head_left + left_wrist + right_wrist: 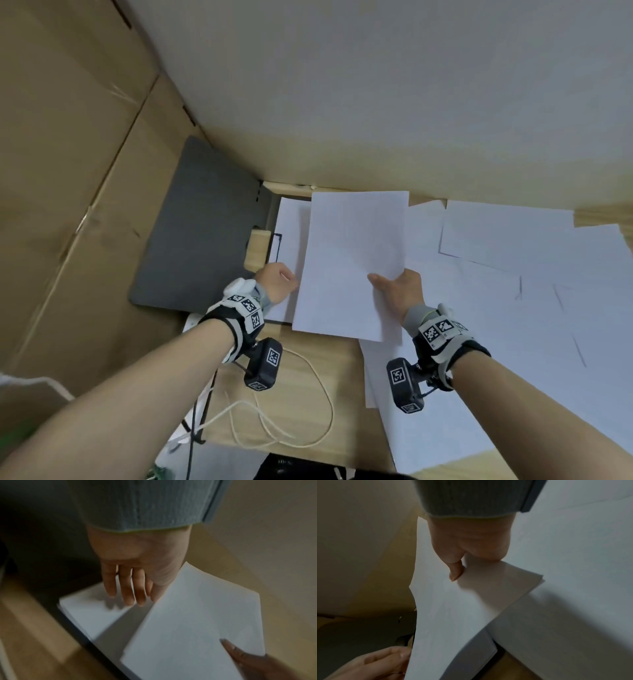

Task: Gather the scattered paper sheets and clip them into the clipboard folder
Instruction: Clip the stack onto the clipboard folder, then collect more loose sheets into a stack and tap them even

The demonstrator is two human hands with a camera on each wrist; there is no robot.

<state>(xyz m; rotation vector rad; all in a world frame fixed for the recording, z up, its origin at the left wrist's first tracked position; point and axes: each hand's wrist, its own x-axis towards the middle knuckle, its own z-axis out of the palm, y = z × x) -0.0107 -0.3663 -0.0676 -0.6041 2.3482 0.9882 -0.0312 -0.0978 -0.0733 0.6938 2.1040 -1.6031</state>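
Observation:
My right hand (387, 284) pinches a stack of white sheets (352, 260) at its lower right edge, thumb (456, 572) on top and fingers hidden underneath. The stack (197, 622) hovers tilted over the open clipboard folder, whose grey cover (202, 226) lies folded out to the left. White sheets (291, 226) lie in the folder beside its dark clip (275, 245). My left hand (284, 279) sits at the stack's left edge, its fingers (126, 592) straight above the folder's sheets (89, 608); its thumb tip is hidden behind the stack.
Several loose white sheets (513, 274) overlap across the right half of the wooden table (308, 359). Cardboard boxes (68, 171) close off the left side and a pale wall (376, 85) the back. White cables (308, 411) loop near the front edge.

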